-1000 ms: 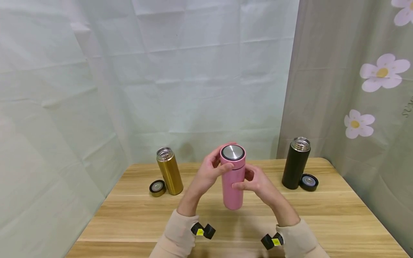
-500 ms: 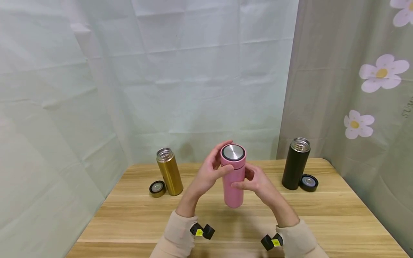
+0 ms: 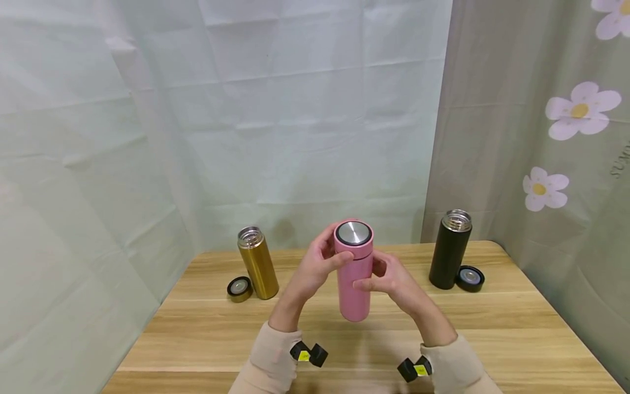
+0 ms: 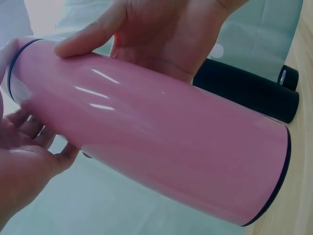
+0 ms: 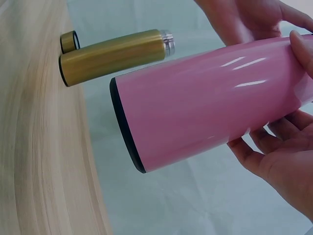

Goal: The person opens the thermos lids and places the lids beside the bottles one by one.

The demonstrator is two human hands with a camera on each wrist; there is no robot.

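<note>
A pink thermos [image 3: 354, 290] with a silver-topped lid [image 3: 354, 233] is held up between both hands, above the table. The left hand [image 3: 317, 266] grips it around the lid, thumb across the front. Lower down, the right hand [image 3: 391, 279] holds the upper body from the right side, its thumb on the front. Both wrist views show the pink body [image 4: 166, 132] [image 5: 205, 103] and its dark base rim. The far fingers are partly hidden behind the thermos in the head view.
An uncapped gold thermos [image 3: 260, 265] stands at the left, its lid [image 3: 239, 288] beside it on the wooden table [image 3: 197, 339]. At the right stands an uncapped black thermos [image 3: 449, 254] with its lid [image 3: 470, 278] next to it. Curtains [image 3: 315, 109] surround the table's back and sides.
The pink thermos rises very slightly and then dips back. Both hands keep nearly the same grip on it, and the other thermoses stay put.
</note>
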